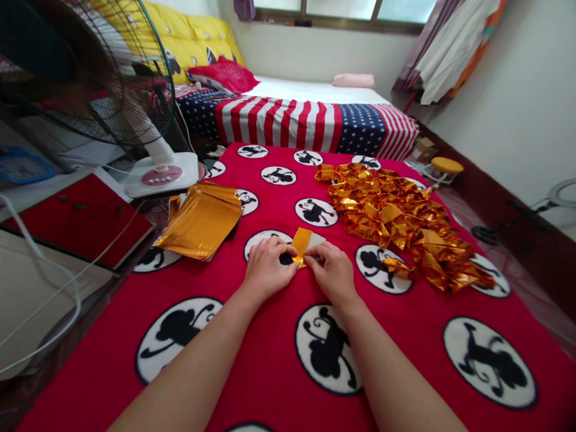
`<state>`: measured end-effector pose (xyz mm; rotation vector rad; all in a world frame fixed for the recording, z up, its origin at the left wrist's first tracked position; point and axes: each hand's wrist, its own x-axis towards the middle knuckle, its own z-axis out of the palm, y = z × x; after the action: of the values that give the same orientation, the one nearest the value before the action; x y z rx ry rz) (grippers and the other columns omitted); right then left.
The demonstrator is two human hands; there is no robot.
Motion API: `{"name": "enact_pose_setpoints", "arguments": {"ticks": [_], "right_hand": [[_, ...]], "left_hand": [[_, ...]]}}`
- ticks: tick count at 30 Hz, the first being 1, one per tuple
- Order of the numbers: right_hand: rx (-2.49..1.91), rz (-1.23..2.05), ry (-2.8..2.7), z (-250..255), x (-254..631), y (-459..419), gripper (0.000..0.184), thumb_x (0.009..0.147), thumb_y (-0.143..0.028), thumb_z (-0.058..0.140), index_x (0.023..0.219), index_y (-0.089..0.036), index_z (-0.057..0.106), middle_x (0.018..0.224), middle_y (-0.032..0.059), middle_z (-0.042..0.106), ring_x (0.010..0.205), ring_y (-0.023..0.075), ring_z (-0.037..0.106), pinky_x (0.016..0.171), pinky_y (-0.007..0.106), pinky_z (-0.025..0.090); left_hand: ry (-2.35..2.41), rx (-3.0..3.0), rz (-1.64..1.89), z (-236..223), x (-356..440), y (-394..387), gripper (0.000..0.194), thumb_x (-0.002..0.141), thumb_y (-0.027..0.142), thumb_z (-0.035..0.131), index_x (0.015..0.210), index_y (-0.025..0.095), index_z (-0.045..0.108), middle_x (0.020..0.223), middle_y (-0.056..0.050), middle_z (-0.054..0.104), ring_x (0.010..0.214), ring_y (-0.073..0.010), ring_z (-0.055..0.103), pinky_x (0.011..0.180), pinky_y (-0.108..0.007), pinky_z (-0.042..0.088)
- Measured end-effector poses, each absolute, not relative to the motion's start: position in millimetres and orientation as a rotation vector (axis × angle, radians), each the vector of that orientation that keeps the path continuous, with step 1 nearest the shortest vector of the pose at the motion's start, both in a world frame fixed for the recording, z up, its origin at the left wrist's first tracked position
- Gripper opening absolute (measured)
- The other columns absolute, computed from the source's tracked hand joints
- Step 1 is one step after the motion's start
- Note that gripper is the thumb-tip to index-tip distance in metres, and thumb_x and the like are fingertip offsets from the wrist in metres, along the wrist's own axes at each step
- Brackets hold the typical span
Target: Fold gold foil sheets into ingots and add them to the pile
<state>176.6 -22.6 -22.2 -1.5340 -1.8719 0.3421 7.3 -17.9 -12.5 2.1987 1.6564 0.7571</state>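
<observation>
Between my two hands a small sheet of gold foil paper (301,241), partly folded, shows a gold strip and a pale underside. My left hand (271,264) grips its left edge, thumb and fingers closed together. On the other side my right hand (330,268) pinches the lower right part of the same sheet. A stack of flat gold foil sheets (200,222) lies to the left of my hands. Off to the right spreads a heap of folded gold foil pieces (396,210), with one loose folded piece (399,268) nearest my right hand.
A red cloth (252,372) with black monkey figures in white circles covers the work surface. At the left stand an electric fan (164,174) and a red-topped box (85,216) with cables. Behind is a bed with a stars-and-stripes cover (288,123); a yellow stool (447,165) stands right.
</observation>
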Motion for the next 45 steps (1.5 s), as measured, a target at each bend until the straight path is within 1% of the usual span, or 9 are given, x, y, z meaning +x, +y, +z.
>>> {"name": "enact_pose_setpoints", "arguments": {"ticks": [3,8,19,24,29,34,37,40,45], "right_hand": [[-1.550,0.341,-1.856,-23.1,175.5,-22.9,0.004,0.080,-0.020,0.067,0.081,-0.024,0.069,0.080,0.0006,0.069,0.073,0.0174,0.060,0.065,0.028,0.040],[-1.594,0.383,-1.795,-23.5,174.5,-22.6,0.008,0.078,-0.021,0.068,0.085,-0.023,0.067,0.078,-0.0001,0.070,0.069,0.0169,0.060,0.062,0.028,0.040],[-1.496,0.575,-1.704,-29.2,179.9,-23.2,0.017,0.076,-0.016,0.062,0.090,-0.023,0.068,0.080,0.0005,0.070,0.069,0.0170,0.062,0.064,0.028,0.046],[-1.489,0.570,-1.691,-27.9,178.2,-24.2,0.016,0.076,-0.016,0.061,0.090,-0.023,0.065,0.081,0.0006,0.070,0.069,0.0167,0.062,0.063,0.027,0.046],[-1.477,0.576,-1.691,-26.8,177.7,-24.8,0.016,0.076,-0.015,0.063,0.090,-0.023,0.064,0.082,0.0007,0.070,0.071,0.0168,0.062,0.065,0.027,0.046],[-1.485,0.554,-1.708,-26.7,176.9,-25.1,0.016,0.076,-0.014,0.065,0.089,-0.022,0.064,0.081,0.0003,0.068,0.073,0.0168,0.062,0.067,0.027,0.045],[-1.525,0.477,-1.762,-24.1,175.5,-25.3,0.014,0.078,-0.013,0.065,0.089,-0.021,0.065,0.086,0.0015,0.066,0.074,0.0162,0.060,0.068,0.028,0.044],[-1.591,0.424,-1.815,-20.1,173.9,-25.2,0.009,0.079,-0.014,0.066,0.085,-0.020,0.066,0.091,0.0024,0.062,0.075,0.0152,0.058,0.069,0.028,0.043],[-1.687,0.428,-1.834,-15.8,171.3,-24.3,0.006,0.079,-0.016,0.067,0.075,-0.020,0.066,0.087,0.0004,0.060,0.071,0.0136,0.056,0.064,0.026,0.038]], "left_hand": [[1.657,2.195,0.758,-10.9,7.8,-18.3,0.013,0.076,0.034,0.070,0.087,0.027,0.071,0.098,-0.003,0.067,0.100,-0.0239,0.059,0.086,-0.038,0.042],[1.669,2.174,0.776,-10.2,9.2,-19.6,0.018,0.076,0.042,0.072,0.086,0.027,0.071,0.098,-0.003,0.066,0.101,-0.0242,0.059,0.088,-0.039,0.042],[1.672,2.179,0.764,-12.8,8.2,-19.0,0.018,0.073,0.039,0.076,0.086,0.028,0.071,0.099,-0.002,0.066,0.101,-0.0239,0.059,0.088,-0.039,0.043],[1.663,2.180,0.769,-12.7,8.2,-19.6,0.018,0.074,0.039,0.075,0.087,0.028,0.071,0.099,-0.002,0.065,0.101,-0.0239,0.058,0.088,-0.039,0.042],[1.666,2.179,0.743,-12.8,8.0,-19.2,0.013,0.076,0.033,0.073,0.089,0.029,0.072,0.099,-0.002,0.065,0.101,-0.0236,0.058,0.086,-0.039,0.042],[1.664,2.177,0.738,-12.7,8.2,-18.9,0.012,0.077,0.032,0.072,0.089,0.029,0.072,0.100,-0.002,0.065,0.101,-0.0240,0.057,0.086,-0.040,0.041],[1.667,2.176,0.731,-12.5,8.4,-19.5,0.013,0.077,0.033,0.072,0.090,0.028,0.072,0.100,-0.002,0.065,0.102,-0.0239,0.057,0.086,-0.039,0.040],[1.668,2.180,0.726,-12.4,8.5,-20.2,0.013,0.078,0.033,0.071,0.090,0.028,0.071,0.100,-0.002,0.065,0.103,-0.0237,0.057,0.086,-0.039,0.040],[1.668,2.188,0.734,-12.9,8.5,-20.1,0.013,0.078,0.033,0.071,0.090,0.028,0.071,0.101,-0.001,0.065,0.103,-0.0235,0.056,0.088,-0.039,0.040]]}}
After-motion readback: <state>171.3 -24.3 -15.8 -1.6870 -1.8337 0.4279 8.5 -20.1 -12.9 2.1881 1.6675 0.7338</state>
